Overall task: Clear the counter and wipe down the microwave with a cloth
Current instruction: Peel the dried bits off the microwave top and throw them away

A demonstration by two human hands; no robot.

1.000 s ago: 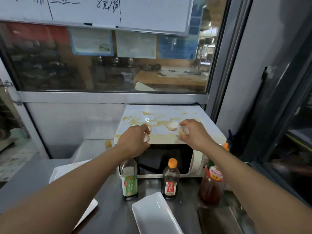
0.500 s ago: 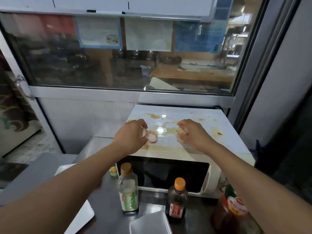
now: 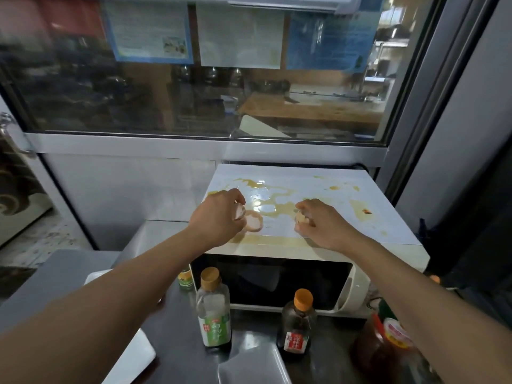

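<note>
White microwave (image 3: 340, 217) on a steel counter (image 3: 55, 275) below a window, its top smeared with yellow-brown spill. Left hand (image 3: 219, 220) grasps one eggshell piece (image 3: 239, 212) beside a second shell half (image 3: 253, 224) lying on the top; right hand (image 3: 321, 223) pinches another shell fragment (image 3: 300, 217). Two orange-capped bottles (image 3: 214, 306) stand before the door.

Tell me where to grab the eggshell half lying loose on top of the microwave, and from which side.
Pinch the eggshell half by its thin rim, coming down from above. It lies open side up on the microwave, so the rim is exposed, with wet yolk spill around it. Its left edge is crowded by the left hand, which already holds another shell, so the right or far rim looks freer. Grip lightly, since shell likely cracks.
</note>
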